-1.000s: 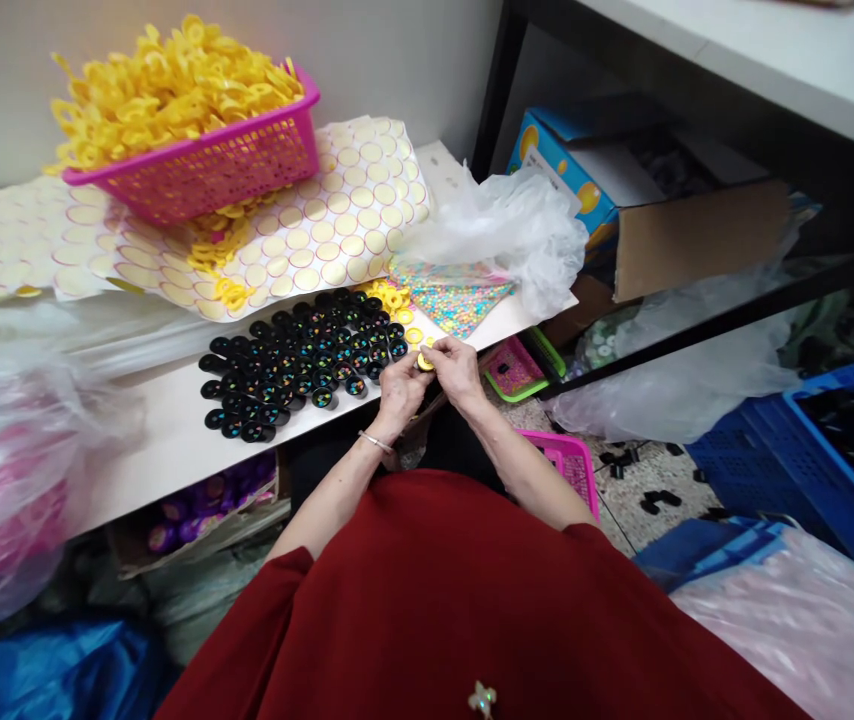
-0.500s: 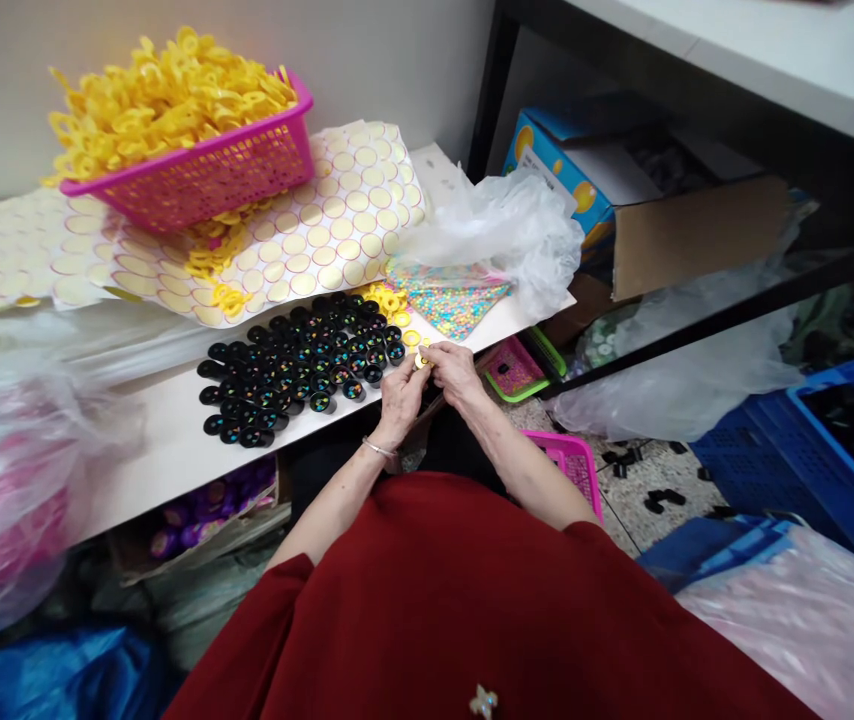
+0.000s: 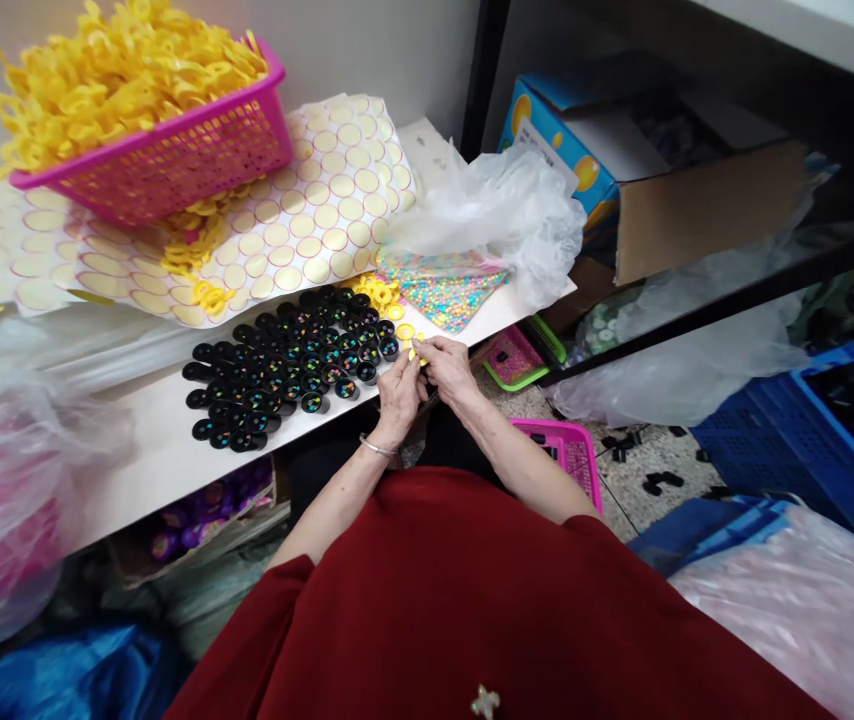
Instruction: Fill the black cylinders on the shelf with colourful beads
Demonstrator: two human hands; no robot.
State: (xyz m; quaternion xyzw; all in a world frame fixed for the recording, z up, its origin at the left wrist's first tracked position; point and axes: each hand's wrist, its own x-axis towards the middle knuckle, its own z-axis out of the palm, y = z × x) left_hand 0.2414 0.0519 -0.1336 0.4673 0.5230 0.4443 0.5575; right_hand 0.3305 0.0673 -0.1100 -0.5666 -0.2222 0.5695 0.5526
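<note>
My left hand and my right hand meet at the front edge of the narrow table. Their fingertips pinch a small yellow plastic ring piece between them; the fingers cover most of it. Just left of my hands stand many small black cups, packed close, with coloured beads inside. Loose yellow rings lie behind my fingers, beside a clear plastic bag of pastel beads.
A pink basket heaped with yellow pieces rests on sticker sheets at the back left. An open carton stands on the right-hand shelf. Below are a pink tray, a blue crate and black pieces on the floor.
My fingers have shifted slightly around the yellow ring piece, which is more covered now. The head view has moved a little, making the basket and cups appear further left.
</note>
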